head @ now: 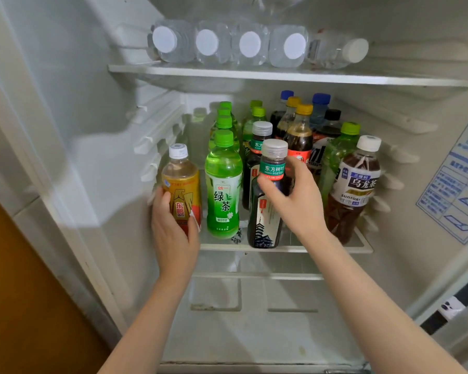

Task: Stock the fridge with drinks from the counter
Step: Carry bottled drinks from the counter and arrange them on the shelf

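I look into an open fridge. My left hand (173, 230) grips a yellow-labelled energy drink bottle (181, 182) with a white cap, upright at the left front of the middle shelf (287, 247). My right hand (295, 197) grips the upper body of a dark tea bottle (265, 220) with a grey cap, standing at the shelf's front centre. Between the two stands a green tea bottle (223, 190). A brown oolong tea bottle (353, 190) stands at the front right.
Behind the front row stand several more bottles with green, yellow, blue and black caps (299, 125). Several water bottles (250, 44) lie on the top shelf, caps toward me. A lower compartment (254, 319) is below. A blue sticker (459, 184) is on the right wall.
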Motion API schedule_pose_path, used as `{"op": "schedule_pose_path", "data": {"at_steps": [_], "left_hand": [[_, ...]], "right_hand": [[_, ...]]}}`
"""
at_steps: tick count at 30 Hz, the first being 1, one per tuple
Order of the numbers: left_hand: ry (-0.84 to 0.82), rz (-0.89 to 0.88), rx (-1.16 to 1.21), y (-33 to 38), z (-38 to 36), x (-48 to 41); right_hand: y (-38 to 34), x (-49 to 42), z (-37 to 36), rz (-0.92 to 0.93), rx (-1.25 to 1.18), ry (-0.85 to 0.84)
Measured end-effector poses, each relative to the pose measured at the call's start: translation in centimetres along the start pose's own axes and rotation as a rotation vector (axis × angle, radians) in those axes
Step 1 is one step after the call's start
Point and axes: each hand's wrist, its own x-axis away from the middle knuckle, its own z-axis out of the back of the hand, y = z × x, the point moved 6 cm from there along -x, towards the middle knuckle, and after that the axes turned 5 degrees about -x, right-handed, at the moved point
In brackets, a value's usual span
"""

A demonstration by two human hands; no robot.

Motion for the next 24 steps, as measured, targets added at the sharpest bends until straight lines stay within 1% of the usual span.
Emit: {"op": "schedule_pose_path", "data": {"at_steps": [4, 8, 11, 24], "left_hand": [[-0.012, 0.004, -0.034, -0.9, -0.5, 0.5], [0.005, 0.021, -0.034, -1.7, -1.0, 0.9], [0.005, 0.063, -0.001, -2.6, -1.2, 1.4], [0.006, 0.066, 0.045, -3.6, -1.5, 1.8]], "right_hand": [[2.9, 3.8, -1.3, -0.094, 0.090, -0.041], [3.7, 3.5, -2.0, -0.097, 0.126, -0.015], [3.9, 2.9, -2.7, -0.083, 0.128, -0.028], [4.6, 1.9, -3.9, -0.071, 0.158, -0.061]]}}
